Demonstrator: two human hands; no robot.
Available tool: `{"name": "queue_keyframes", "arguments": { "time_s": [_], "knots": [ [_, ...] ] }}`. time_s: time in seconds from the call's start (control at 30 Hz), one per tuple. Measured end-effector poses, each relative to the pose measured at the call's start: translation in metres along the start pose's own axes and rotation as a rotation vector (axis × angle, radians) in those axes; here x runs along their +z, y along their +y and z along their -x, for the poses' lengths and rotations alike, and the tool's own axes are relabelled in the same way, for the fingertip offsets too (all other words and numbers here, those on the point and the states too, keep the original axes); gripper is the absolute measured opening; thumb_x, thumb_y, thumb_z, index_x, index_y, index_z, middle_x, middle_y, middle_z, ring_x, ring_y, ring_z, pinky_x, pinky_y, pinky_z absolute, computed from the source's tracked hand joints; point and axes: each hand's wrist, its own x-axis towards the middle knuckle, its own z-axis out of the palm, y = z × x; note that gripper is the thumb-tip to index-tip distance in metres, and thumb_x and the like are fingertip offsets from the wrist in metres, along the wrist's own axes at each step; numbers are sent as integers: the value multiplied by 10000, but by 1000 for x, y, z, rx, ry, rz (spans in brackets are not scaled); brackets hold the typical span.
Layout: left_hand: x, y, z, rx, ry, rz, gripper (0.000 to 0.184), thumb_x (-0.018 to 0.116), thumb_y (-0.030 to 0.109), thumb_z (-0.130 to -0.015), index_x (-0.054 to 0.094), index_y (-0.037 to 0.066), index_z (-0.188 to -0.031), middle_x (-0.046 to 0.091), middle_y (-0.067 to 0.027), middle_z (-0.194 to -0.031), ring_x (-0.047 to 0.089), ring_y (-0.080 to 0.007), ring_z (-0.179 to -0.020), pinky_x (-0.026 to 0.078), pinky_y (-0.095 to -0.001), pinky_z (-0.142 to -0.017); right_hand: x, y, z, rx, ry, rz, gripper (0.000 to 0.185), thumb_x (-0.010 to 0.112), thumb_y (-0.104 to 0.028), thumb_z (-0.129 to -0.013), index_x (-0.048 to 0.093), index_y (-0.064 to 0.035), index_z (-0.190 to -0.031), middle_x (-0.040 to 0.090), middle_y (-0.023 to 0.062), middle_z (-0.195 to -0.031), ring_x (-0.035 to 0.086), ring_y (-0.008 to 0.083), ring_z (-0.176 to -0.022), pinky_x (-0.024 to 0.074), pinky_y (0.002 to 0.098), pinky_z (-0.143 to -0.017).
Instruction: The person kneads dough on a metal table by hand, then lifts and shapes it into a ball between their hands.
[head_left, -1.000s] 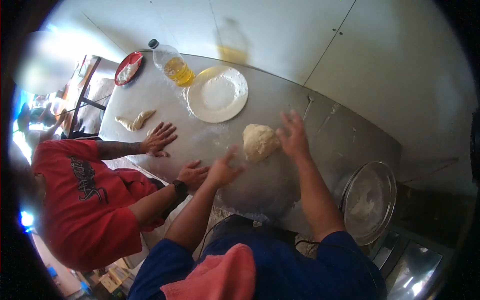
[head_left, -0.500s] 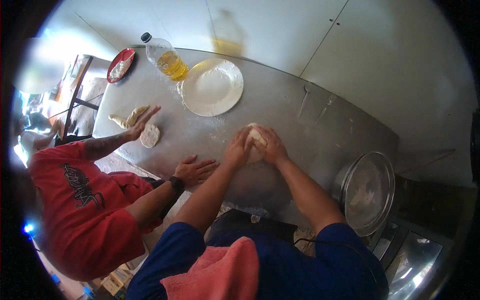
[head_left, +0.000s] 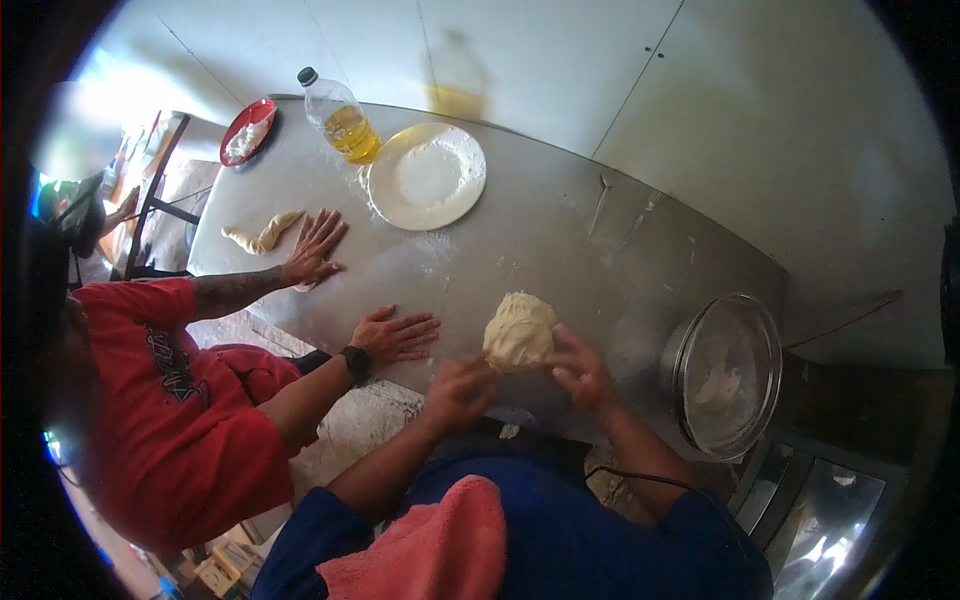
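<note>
A lumpy, pale ball of dough (head_left: 520, 330) is near the front edge of the metal table. My left hand (head_left: 460, 393) has its fingers curled, their tips at the dough's lower left edge. On the other side, my right hand (head_left: 582, 370) grips the lower right edge with thumb and fingers. Whether the dough rests on the table or is slightly raised, I cannot tell.
At my left, a co-worker in a red shirt (head_left: 190, 430) presses one hand over a flattened dough piece, mostly hidden. Nearby lie a twisted dough strip (head_left: 262, 237), a floured white plate (head_left: 425, 185), an oil bottle (head_left: 350, 130), a red plate (head_left: 248, 130) and a sieve (head_left: 728, 378).
The dough came toward me and now shows more of its top; my hands moved from over it to its near edges. The co-worker's far hand shifted onto the flat dough piece.
</note>
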Motion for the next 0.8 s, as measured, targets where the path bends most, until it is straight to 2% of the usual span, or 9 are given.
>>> {"name": "queue_keyframes", "arguments": {
  "time_s": [0.1,0.17,0.3,0.37,0.47,0.53,0.6,0.7,0.8],
  "knots": [
    [-22,10,-42,-497,237,50,424,685,305,-874,605,95,-1234,528,-193,-1370,544,-381,-1220,441,-488,-980,-1,15,-36,300,229,-202,551,674,-302,-895,532,-98,-1387,504,186,-1414,492,350,-1316,401,463,-1069],
    [-3,1,-84,-721,80,222,511,618,422,-921,561,74,-1290,533,-212,-1365,566,-413,-1168,456,-488,-961,27,65,-76,483,176,-61,540,653,-369,-906,556,-70,-1345,576,191,-1319,551,344,-1248,466,430,-998],
    [89,-59,-96,-702,100,66,524,594,395,-964,517,57,-1357,630,-197,-1185,619,-335,-1060,505,-407,-897,39,0,-108,571,-15,203,589,608,-468,-909,566,-58,-1330,583,200,-1323,592,356,-1181,480,430,-968],
    [105,-94,-90,-816,51,645,541,616,383,-953,520,22,-1345,628,-147,-1185,623,-254,-1030,507,-381,-891,34,12,-111,577,-94,-105,590,608,-468,-905,567,-61,-1330,584,210,-1319,589,371,-1175,474,439,-975],
    [18,-6,-122,-764,-18,708,531,657,334,-938,525,0,-1329,627,-111,-1189,602,-201,-1060,502,-373,-902,10,4,-131,461,-131,-271,570,619,-438,-900,567,-73,-1334,592,208,-1289,581,367,-1169,471,437,-980],
    [-27,42,-147,-518,191,782,610,722,311,-875,504,34,-1372,638,-195,-1162,624,-332,-1043,502,-363,-909,-17,-28,-151,190,77,-111,555,644,-397,-893,562,-81,-1342,582,186,-1277,570,339,-1173,479,417,-972],
    [-35,21,-168,-198,384,603,641,737,248,-865,467,40,-1407,573,-198,-1254,581,-322,-1139,505,-355,-921,-33,-58,-165,42,232,-97,561,659,-388,-886,559,-80,-1344,565,176,-1290,564,328,-1175,484,406,-967],
    [-59,44,-175,-158,414,269,719,738,259,-857,406,63,-1464,513,-202,-1315,527,-324,-1225,496,-390,-963,-36,-57,-185,-234,296,-109,594,669,-414,-870,555,-86,-1351,507,170,-1366,549,318,-1199,481,400,-982],
    [-17,-36,-134,-234,106,42,741,714,236,-853,373,126,-1501,514,-210,-1356,565,-344,-1199,488,-394,-988,-10,-12,-172,-92,169,-124,603,692,-389,-856,543,-90,-1358,465,178,-1418,554,316,-1200,479,411,-992]
  ]
}}
